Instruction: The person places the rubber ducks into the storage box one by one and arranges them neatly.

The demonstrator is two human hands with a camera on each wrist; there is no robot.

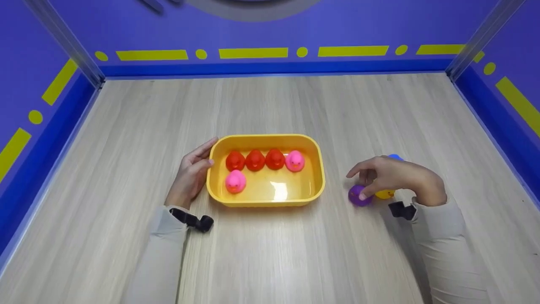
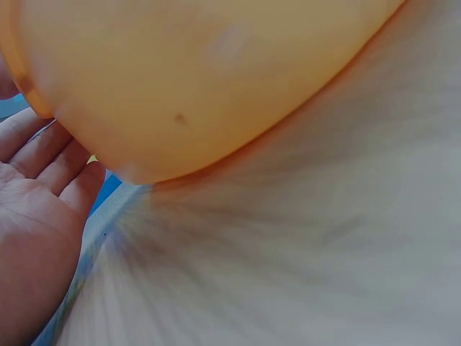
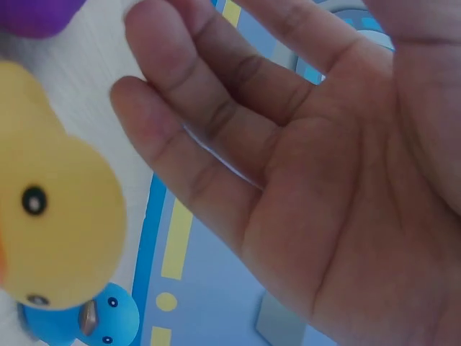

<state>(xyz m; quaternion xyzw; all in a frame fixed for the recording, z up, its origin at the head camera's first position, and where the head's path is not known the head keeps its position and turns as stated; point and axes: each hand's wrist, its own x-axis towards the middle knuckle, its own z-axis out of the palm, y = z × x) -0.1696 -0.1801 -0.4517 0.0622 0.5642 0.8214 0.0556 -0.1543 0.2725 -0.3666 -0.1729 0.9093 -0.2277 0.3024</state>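
Note:
My left hand (image 1: 190, 173) holds the left end of a yellow plastic tub (image 1: 265, 203), thumb over the rim and fingers along the outer wall. In the left wrist view those fingers lie against the tub's outside (image 2: 202, 86). Over a purple rubber duck (image 1: 357, 196) on the table hovers my right hand (image 1: 390, 175), its thumb tip at the duck and its fingers loosely bent and spread. A yellow duck (image 1: 384, 194) and a blue duck (image 1: 395, 156) are partly hidden by that hand; the right wrist view shows the yellow duck (image 3: 72, 216) close up.
Inside the tub, three red ducks (image 1: 255, 160) and a pink duck (image 1: 295, 161) form a back row. Another pink duck (image 1: 235, 182) sits in front at the left. Blue-purple panels (image 1: 261, 36) with yellow markings enclose the wooden table (image 1: 270, 257) at the back and sides.

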